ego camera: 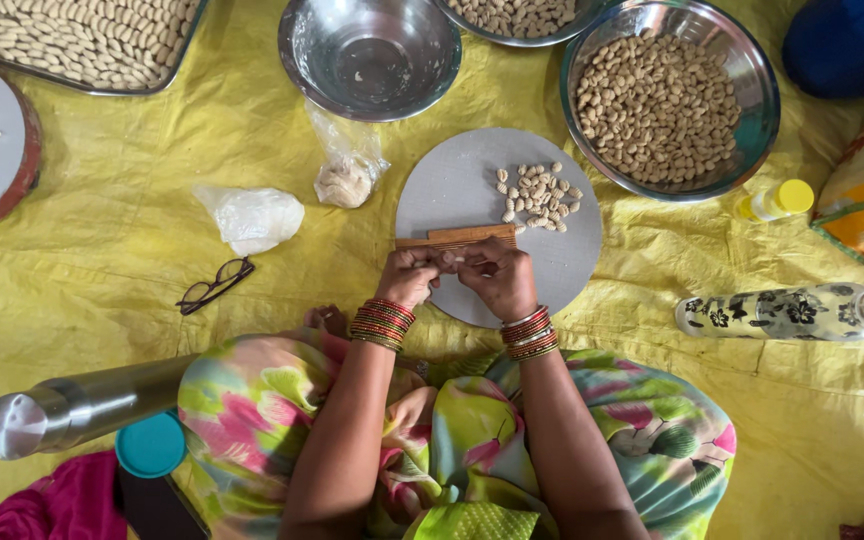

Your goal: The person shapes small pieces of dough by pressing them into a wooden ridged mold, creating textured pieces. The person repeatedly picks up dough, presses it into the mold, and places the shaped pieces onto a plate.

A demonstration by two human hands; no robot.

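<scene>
Head view. The left hand [410, 276] and right hand [497, 277] meet fingertip to fingertip over the near edge of a round grey board [452, 190], pinching something too small to identify. A wooden comb [457, 237] lies on the board just beyond the fingers, with a heap of small shaped dough pieces [540, 196] farther back. A steel bowl [764, 100] of similar pieces stands beside the board on the yellow sheet [132, 250].
</scene>
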